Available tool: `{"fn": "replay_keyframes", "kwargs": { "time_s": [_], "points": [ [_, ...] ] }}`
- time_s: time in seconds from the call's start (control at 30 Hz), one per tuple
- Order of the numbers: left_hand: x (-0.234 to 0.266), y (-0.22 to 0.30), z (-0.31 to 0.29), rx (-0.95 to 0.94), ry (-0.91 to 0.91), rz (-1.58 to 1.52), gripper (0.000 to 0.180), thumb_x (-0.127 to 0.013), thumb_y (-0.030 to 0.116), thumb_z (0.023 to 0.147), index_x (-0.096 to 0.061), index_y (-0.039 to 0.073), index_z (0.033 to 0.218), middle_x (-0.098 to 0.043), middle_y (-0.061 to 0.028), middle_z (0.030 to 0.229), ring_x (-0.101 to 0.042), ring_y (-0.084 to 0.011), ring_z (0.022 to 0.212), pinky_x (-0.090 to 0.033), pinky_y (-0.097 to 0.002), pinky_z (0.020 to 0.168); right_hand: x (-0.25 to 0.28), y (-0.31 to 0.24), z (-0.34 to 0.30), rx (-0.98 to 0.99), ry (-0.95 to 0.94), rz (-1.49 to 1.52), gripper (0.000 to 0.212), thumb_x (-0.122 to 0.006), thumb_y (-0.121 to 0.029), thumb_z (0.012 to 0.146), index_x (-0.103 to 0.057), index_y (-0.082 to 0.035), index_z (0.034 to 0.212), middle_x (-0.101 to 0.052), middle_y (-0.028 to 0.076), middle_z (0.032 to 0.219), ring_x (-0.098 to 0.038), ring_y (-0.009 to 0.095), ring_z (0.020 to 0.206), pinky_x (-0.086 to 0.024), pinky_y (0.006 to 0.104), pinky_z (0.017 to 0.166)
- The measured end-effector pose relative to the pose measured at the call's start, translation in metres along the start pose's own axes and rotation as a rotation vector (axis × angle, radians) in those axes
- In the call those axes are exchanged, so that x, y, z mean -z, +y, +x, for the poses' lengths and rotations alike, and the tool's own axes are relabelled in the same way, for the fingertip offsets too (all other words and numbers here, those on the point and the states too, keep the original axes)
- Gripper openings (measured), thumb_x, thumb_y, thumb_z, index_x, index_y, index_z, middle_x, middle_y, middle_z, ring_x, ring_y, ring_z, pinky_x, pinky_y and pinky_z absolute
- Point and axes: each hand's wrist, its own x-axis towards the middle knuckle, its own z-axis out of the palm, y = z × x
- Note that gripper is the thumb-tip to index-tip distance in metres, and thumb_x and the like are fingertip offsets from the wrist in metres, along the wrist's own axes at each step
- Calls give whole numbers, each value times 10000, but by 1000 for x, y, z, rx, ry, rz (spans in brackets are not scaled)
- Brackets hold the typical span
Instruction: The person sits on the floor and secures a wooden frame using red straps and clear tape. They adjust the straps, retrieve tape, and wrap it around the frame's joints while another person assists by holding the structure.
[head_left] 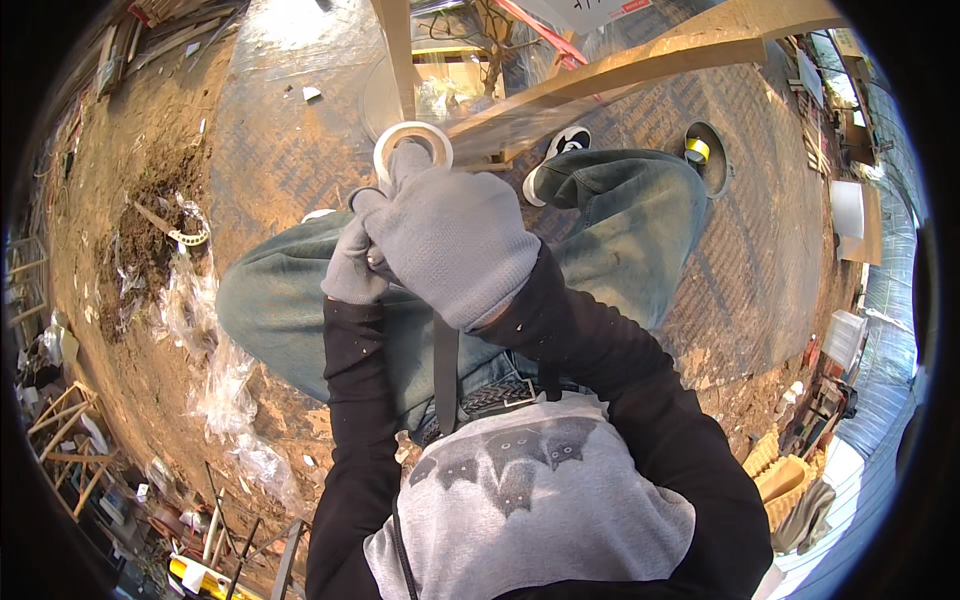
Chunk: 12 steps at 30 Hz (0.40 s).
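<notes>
Both my hands wear grey knit gloves and meet above my lap. My right hand (460, 240) lies over the front of my left, its fingers reaching into the ring of a roll of tape (437, 143). My left hand (353, 265) is curled close beside and partly under the right; whatever its fingers hold is hidden. Just beyond the tape roll stands a narrow wooden upright (396, 50). A long wooden board (620, 75) slants from near the roll toward the upper right, with clear film around it.
A dark printed panel (290, 150) lies under my bent legs. A round dish (713, 165) with a yellow roll (697, 150) sits beyond my right knee. At left are a curved-blade saw (170, 223), loose soil and crumpled clear plastic (225, 390). Piled scrap wood (75, 430) lines the edge.
</notes>
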Motion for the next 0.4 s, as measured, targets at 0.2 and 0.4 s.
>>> {"fn": "replay_keyframes", "kwargs": {
  "time_s": [0.2, 0.4],
  "points": [
    [-36, 27, -16, 63, 55, 22, 94, -519, 108, 907, -584, 44, 929, -507, 58, 631, -394, 4, 460, -330, -138, 456, 33, 4, -10, -32, 101, 26, 178, -594, -244, 785, -633, -109, 895, -567, 106, 847, -642, 219, 631, -493, 318, 483],
    [-60, 27, -106, -84, -238, 168, 238, -488, 121, 918, -548, 14, 1123, -583, 5, 772, -551, -71, 636, -459, -209, 591, 72, 8, -42, 41, 128, -75, 231, -615, -224, 781, -656, -130, 988, -565, 103, 858, -602, 193, 539, -469, 303, 436]
  ]
}}
